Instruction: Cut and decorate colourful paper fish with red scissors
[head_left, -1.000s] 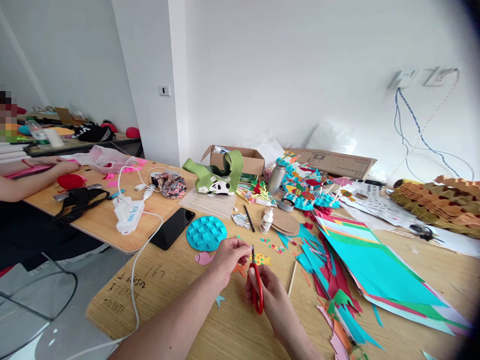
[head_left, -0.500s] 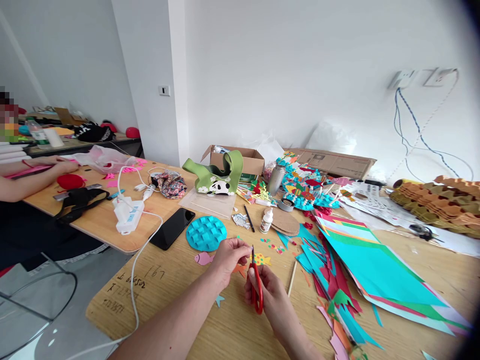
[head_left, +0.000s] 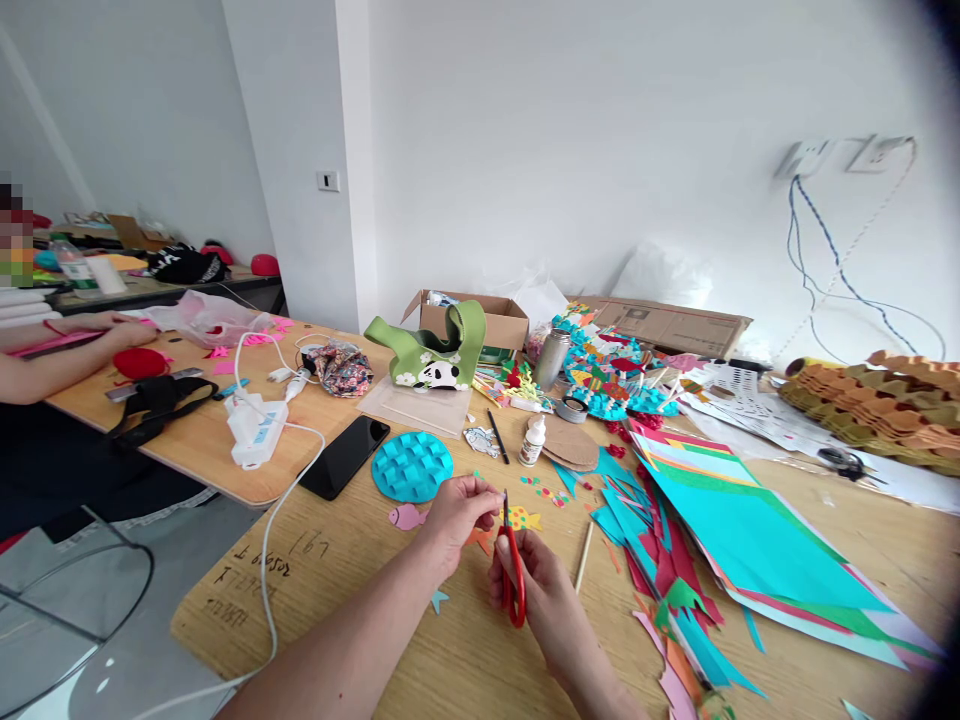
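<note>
My right hand (head_left: 536, 580) is closed around the red handles of a pair of scissors (head_left: 513, 580), whose dark blades point away from me. Close to the blade tips, my left hand (head_left: 459, 515) pinches its thumb and fingers together; whatever is between them is too small to make out. Around my hands lie paper fish: a pink one (head_left: 407, 516), a yellow one with dots (head_left: 523, 518) and an orange one (head_left: 480, 540) partly covered. A blue paper piece (head_left: 439, 600) sits below my left wrist. Beyond is a blue woven paper disc (head_left: 413, 467).
A glue bottle (head_left: 533, 441), black pencil (head_left: 498, 437) and brown cardboard discs (head_left: 571, 443) lie ahead. Coloured paper sheets (head_left: 772, 540) and scraps cover the right side. A phone (head_left: 346, 457) and power strip (head_left: 257, 428) with a white cable are left, near another person's arms (head_left: 67, 345).
</note>
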